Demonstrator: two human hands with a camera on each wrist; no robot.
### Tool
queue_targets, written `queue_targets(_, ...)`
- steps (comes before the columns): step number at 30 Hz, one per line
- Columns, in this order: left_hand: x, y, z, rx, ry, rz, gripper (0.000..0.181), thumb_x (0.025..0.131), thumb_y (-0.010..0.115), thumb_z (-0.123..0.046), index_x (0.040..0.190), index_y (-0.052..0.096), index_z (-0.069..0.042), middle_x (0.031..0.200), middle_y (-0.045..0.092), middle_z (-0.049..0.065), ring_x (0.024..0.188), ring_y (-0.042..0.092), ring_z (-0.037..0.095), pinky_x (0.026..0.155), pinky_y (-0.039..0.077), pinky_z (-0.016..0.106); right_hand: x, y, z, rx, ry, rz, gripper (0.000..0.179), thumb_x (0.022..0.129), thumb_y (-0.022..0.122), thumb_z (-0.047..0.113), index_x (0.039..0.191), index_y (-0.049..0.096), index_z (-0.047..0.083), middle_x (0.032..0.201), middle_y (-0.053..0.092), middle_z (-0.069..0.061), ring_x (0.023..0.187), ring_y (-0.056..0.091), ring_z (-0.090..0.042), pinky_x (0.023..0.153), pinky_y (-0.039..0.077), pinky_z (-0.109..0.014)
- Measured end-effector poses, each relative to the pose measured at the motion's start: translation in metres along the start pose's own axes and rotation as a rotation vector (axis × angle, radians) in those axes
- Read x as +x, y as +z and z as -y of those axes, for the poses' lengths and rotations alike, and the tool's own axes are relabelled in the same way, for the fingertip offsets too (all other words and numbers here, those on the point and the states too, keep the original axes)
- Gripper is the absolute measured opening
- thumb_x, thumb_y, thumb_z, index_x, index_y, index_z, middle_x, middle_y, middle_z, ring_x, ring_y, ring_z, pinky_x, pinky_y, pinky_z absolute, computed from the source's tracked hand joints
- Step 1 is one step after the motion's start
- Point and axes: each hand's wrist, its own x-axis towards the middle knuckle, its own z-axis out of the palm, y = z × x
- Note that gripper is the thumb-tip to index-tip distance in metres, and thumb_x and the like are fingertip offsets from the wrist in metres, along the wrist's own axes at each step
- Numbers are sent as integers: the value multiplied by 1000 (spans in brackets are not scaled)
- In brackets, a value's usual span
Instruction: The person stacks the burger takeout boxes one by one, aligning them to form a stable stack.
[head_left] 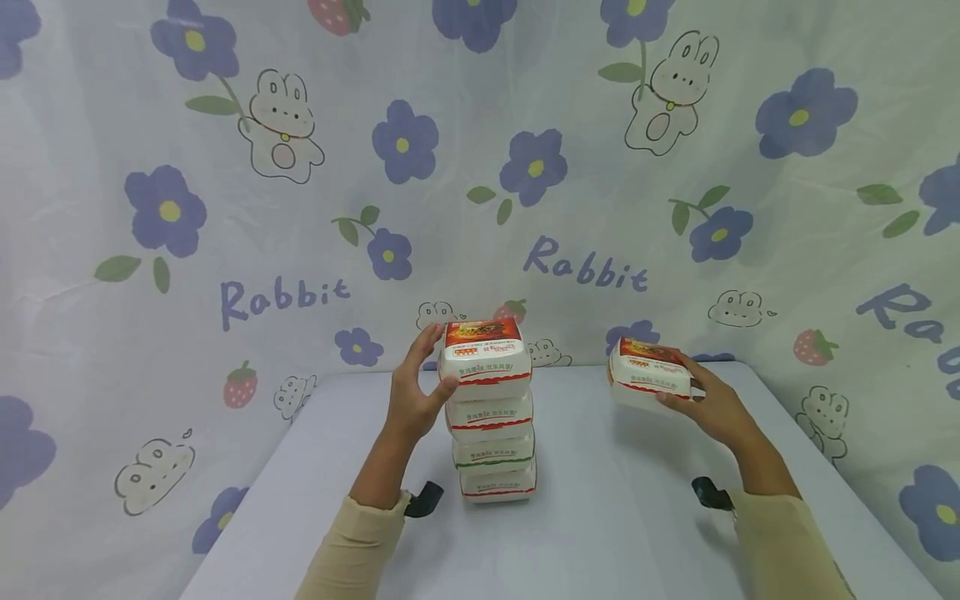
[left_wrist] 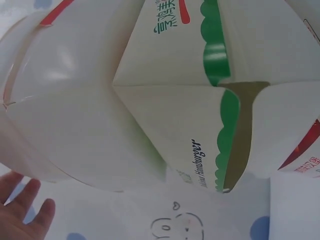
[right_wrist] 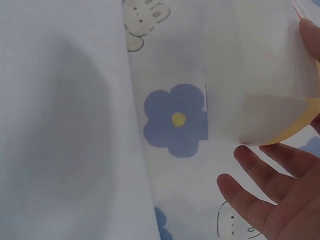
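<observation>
In the head view, a stack of several white paper burger boxes (head_left: 491, 417) stands on the table. The top box (head_left: 483, 350) has a red burger picture on its lid. My left hand (head_left: 412, 396) is at that box's left side, thumb at the front corner, fingers fairly straight along the far side. Its fingertips (left_wrist: 32, 195) show at the stack's edge in the left wrist view. To the right, my right hand (head_left: 712, 408) holds another burger box (head_left: 651, 371) above the table, thumb in front and fingers behind. The right wrist view shows this box's pale underside (right_wrist: 260, 75).
A white table (head_left: 585, 533) lies under the stack. Behind it hangs a curtain (head_left: 465, 225) printed with rabbits, purple flowers and strawberries. Black wrist mounts (head_left: 423, 500) stick out at both sleeves. Third in the stack from the top is a green-striped box (left_wrist: 215, 45).
</observation>
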Motion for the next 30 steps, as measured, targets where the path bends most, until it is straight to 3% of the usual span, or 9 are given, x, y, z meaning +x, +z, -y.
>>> queue_targets(7,2,1,1,-6,0,5,82,90,55,-59,151,34,-9,149,43,11,139,36,26,109,32,52,1,-4,17,-2,-64,-1,105,79,69,62,157,7,31,155,22,-26,134,28,-50,95,42,-63)
queue_targets(20,5,0,-2,0,-16,18,80,89,54,-62,152,33,-18,152,40,-1,140,34,22,109,31,54,1,-14,57,-24,-110,30,106,77,69,66,157,10,30,153,26,-25,132,33,-50,88,47,-63)
queue_targets(30,6,1,-2,-15,-31,14,81,88,53,-64,153,31,-21,149,43,11,139,35,23,109,23,62,8,-17,88,12,-208,4,101,75,70,66,156,18,35,152,34,-18,133,35,-47,89,46,-64)
